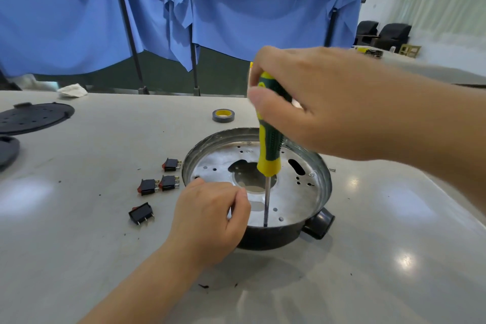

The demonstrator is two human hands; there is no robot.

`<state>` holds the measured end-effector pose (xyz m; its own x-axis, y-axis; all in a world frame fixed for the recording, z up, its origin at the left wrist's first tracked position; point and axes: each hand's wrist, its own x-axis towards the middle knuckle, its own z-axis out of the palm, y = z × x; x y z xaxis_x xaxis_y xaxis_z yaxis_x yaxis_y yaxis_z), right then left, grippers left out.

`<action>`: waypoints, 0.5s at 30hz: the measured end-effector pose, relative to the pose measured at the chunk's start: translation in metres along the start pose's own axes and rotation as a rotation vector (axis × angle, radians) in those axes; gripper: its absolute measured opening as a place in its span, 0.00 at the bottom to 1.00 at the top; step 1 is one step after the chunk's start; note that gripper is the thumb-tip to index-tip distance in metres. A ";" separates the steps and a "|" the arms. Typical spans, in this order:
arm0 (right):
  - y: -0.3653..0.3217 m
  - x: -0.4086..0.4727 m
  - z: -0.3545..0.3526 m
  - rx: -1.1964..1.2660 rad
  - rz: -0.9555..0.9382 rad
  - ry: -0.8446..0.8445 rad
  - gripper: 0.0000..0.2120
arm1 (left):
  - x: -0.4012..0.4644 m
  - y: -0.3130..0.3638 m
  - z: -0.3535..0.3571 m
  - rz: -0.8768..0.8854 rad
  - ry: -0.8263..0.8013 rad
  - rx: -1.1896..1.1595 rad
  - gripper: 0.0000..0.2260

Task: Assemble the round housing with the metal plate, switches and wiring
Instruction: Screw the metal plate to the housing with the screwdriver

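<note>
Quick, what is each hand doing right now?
Left hand: fingers curled, resting on the round housing rim; any grip hidden.
Right hand: grips the screwdriver.

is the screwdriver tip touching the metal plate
Touching: in the head view the screwdriver, held upright by the right hand, ends with its tip on the metal plate at its near edge.

A roll of grey tape (223,115) with a yellow core lies on the pale counter (105,231). A crumpled white cloth (72,90) sits at the counter's far edge. Blue fabric sheets (236,8) hang behind. Two dark armchairs (382,34) stand far right.
</note>
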<state>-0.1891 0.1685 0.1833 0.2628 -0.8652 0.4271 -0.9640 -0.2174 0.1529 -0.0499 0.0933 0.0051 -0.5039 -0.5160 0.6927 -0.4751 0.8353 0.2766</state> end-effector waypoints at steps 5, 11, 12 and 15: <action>0.003 0.000 -0.001 0.415 -0.039 -0.074 0.11 | -0.001 -0.002 0.000 -0.007 -0.005 -0.001 0.17; 0.000 -0.001 -0.001 -0.227 0.016 0.056 0.28 | -0.001 -0.001 0.000 0.002 -0.004 -0.003 0.17; 0.001 -0.001 -0.001 -0.101 0.008 0.009 0.24 | -0.001 -0.001 0.000 0.002 -0.002 -0.004 0.17; 0.005 -0.003 -0.007 0.427 0.055 -0.151 0.14 | 0.000 -0.001 0.000 0.007 0.006 -0.008 0.17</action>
<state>-0.1943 0.1727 0.1887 0.2326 -0.9299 0.2848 -0.9147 -0.3087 -0.2608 -0.0494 0.0928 0.0052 -0.5027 -0.5088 0.6988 -0.4654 0.8406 0.2772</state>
